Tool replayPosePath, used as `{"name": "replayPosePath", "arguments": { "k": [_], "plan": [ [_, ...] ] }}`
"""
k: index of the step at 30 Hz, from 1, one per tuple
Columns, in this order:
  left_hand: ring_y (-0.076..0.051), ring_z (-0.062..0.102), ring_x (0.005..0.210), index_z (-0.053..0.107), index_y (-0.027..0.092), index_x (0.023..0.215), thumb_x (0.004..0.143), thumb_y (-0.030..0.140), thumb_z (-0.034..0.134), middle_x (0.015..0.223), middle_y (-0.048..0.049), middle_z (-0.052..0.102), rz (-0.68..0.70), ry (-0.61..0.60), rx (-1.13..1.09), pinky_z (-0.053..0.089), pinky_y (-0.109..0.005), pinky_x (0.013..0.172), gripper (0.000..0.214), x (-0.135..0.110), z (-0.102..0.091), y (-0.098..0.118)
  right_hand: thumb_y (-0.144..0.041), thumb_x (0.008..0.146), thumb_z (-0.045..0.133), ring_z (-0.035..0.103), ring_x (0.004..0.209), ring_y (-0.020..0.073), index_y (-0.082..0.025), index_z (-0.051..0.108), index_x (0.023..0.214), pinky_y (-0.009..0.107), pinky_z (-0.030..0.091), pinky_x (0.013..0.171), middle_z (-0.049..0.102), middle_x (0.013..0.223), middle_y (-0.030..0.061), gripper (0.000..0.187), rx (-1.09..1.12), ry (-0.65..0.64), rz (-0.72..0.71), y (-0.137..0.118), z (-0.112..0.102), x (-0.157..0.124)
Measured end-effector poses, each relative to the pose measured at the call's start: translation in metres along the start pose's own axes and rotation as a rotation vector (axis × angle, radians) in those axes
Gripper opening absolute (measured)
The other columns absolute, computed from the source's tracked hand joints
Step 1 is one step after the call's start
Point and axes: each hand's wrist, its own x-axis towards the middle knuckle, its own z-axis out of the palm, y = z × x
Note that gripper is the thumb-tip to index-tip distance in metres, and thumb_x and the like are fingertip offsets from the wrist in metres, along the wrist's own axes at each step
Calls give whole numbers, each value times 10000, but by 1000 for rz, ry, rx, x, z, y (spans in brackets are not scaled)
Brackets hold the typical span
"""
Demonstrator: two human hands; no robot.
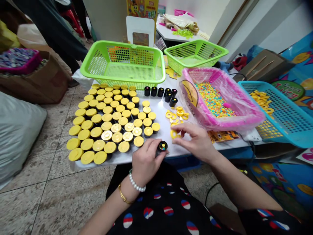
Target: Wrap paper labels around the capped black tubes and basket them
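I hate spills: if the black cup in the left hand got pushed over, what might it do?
Tipped over, the round black cup might roll. Its top looks open, so the colourful bits inside could spill. It looks small, so it's probably light.

White worktop [158, 112], bright glare on its surface. Behind worktop: pale wall [107, 19], smaller white table [168, 33]. Left of worktop: cardboard box [55, 81], bulging pale sack [19, 137]. Below worktop: speckled tile floor [61, 192], dark joints. Right of worktop: slanting pale wall section [269, 29], blue printed surface [302, 65].
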Motion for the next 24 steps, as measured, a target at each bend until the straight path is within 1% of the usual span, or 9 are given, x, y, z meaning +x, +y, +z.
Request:
{"name": "replayPosePath", "arguments": {
  "k": [2,4,6,11,15,18,21,23,24],
  "plan": [
    [-199,694,877,646,168,1148,881,311,670,1038,-86,710,-3,3,7,554,-284,716,304,0,0,-1,-257,824,759,633,762,153,-210,686,1087,287,521,732,717,937,32,277,90,-108,-27,-10,9,-7],
    [-190,684,820,655,162,1142,890,324,655,984,-82,701,0,-2,15,545,-275,667,300,0,-1,-1,-232,827,755,643,799,158,-201,692,1086,289,524,753,717,938,43,268,109,-138,-51,-15,17,-9],
    [-182,672,780,665,158,1126,906,353,629,932,-73,691,7,-14,21,531,-267,634,297,0,-2,-2,-218,828,751,655,837,169,-183,698,1089,299,531,778,715,950,63,269,99,-139,-80,-15,22,-7],
    [-181,661,773,677,160,1119,910,357,621,886,-58,671,-7,-30,22,517,-265,633,293,0,-2,-1,-180,824,738,678,866,184,-143,700,1087,287,545,769,708,971,96,267,63,-184,-162,-16,19,-1],
    [-189,651,744,689,167,1119,894,341,644,858,-49,659,-27,-55,40,497,-273,602,289,1,0,-1,-160,837,719,672,869,179,-156,688,1109,282,544,763,695,982,93,274,47,-206,-190,-19,18,0],
    [-203,644,751,703,143,1097,900,345,623,870,-69,656,-48,-92,20,496,-291,613,293,2,-6,0,-175,844,719,664,859,177,-166,684,1082,288,538,762,687,962,81,241,54,-227,-180,-18,19,3],
    [-178,622,715,703,134,1102,895,239,583,829,-58,644,-119,-203,-150,494,-281,630,262,7,-21,5,-196,846,724,650,826,173,-159,684,1039,289,529,741,671,927,71,201,64,-259,-169,-17,18,5],
    [-134,586,614,684,144,1146,893,204,549,777,-31,641,-255,-286,-358,467,-238,561,293,10,-31,12,-199,842,729,639,791,163,-154,684,1035,283,524,718,659,908,65,204,78,-257,-166,-16,18,5],
    [-113,560,552,670,148,1169,901,229,544,752,-18,640,-350,-304,-461,439,-217,506,306,12,-35,15,-196,840,730,636,784,160,-156,683,1047,281,523,714,656,906,62,216,87,-253,-164,-16,18,5]
  ]
}}
